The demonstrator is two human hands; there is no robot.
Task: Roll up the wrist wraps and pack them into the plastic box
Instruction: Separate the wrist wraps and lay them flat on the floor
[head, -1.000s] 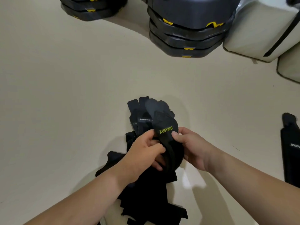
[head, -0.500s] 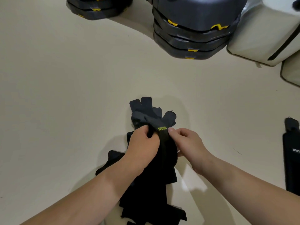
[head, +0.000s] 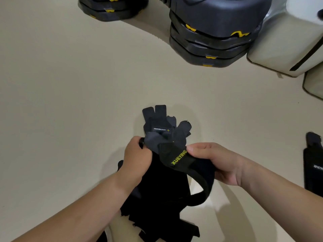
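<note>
"Wrist wraps [head: 157, 198], where do they lie?"

"In a black heap on the beige surface [head: 70, 102], low in the middle of the view, between the two forearms. Grey tab ends [head: 160, 117] fan out at the heap's far edge, and one carries a small label."

"And the hands?"

"The left grip [head: 138, 154] is curled round the bundle at the heap's far left. The right grip [head: 215, 159] pinches a strap [head: 180, 159] with yellow XUEYING lettering, thumb on top, just right of the heap. The strap loops down from it towards the heap."

"What else stands around?"

"Well beyond the heap is a stack of dark cases [head: 215, 32] with yellow latches, and a second stack [head: 111, 7] sits beyond and to the left. A white housing [head: 288, 41] stands beyond and to the right. One more black wrap [head: 312, 163] lies well to the heap's right, at the frame edge."
</note>
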